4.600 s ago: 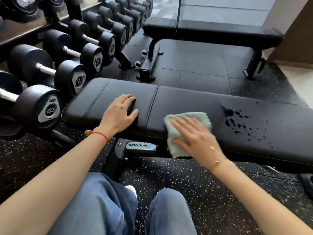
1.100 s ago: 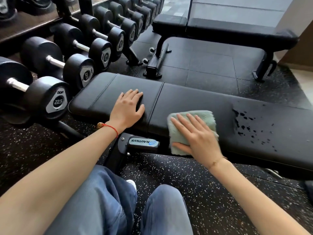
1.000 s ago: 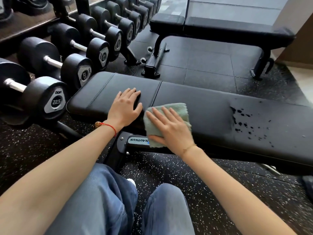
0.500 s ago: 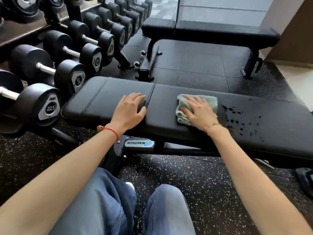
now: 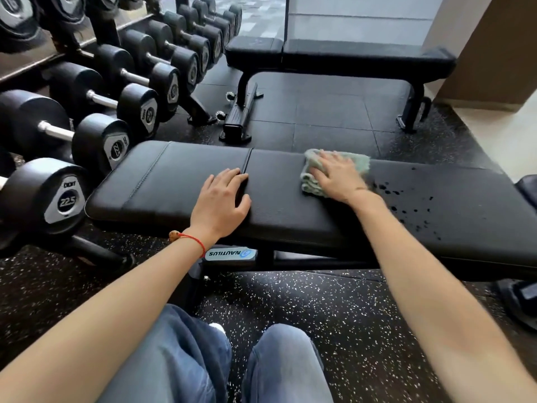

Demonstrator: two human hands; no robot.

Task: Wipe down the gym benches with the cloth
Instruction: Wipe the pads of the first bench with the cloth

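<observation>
The right hand (image 5: 338, 177) presses a green cloth (image 5: 312, 177) flat against the near counter (image 5: 290, 210), close to its far edge and just right of the seam; its fingers (image 5: 337, 158) are spread wide over the cloth, not gripping it. The left hand (image 5: 220, 200) rests palm-down beside the seam, fingers loosely spread, holding nothing. Dark droplets (image 5: 406, 205) dot the pad just right of the cloth, so that stretch looks unwiped. The left portion appears dry. The second counter (image 5: 343, 55) beyond seems untouched, so I judge much work remains.
</observation>
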